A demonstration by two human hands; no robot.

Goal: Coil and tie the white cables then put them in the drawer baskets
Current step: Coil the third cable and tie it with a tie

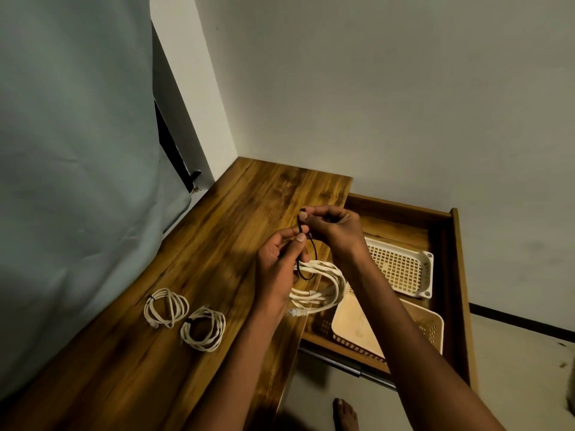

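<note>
my left hand (277, 269) grips the floppy, light white cable coil (323, 287), right hand (329, 228) pinches black tie (306, 259) above it; hold coil at the bundled side.

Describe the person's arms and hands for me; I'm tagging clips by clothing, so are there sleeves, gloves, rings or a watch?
Both arms are bare for as far as they show: no sleeves. The left hand and right hand wear no gloves. No rings, watch or bracelet show on the fingers or wrists in view. The nails are short and unpainted. The light is dim, so finer marks cannot be told.
</note>
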